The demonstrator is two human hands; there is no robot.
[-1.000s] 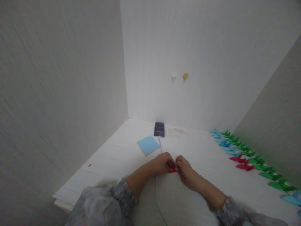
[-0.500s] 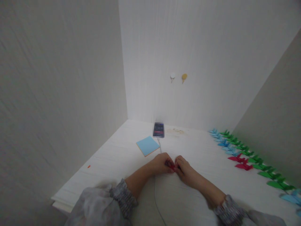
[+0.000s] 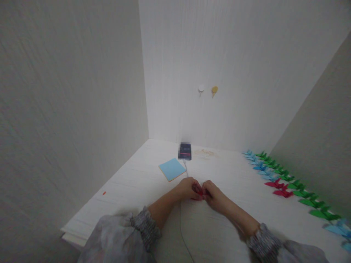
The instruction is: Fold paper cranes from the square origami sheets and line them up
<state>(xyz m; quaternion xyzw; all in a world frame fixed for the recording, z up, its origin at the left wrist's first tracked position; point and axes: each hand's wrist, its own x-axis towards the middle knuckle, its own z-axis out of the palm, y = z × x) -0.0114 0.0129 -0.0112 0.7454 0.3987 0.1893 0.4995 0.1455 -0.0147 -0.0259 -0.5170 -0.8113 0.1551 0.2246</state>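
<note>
Head view: my left hand and right hand pinch small folded red paper; probably light, creasable; best gripped by edges.

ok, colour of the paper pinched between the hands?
The paper is red, though mostly covered. Best seen in the head view, the only one.

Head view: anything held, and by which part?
Red paper, by its left side in the left hand and right side in the right hand; exact edges hidden.
</note>
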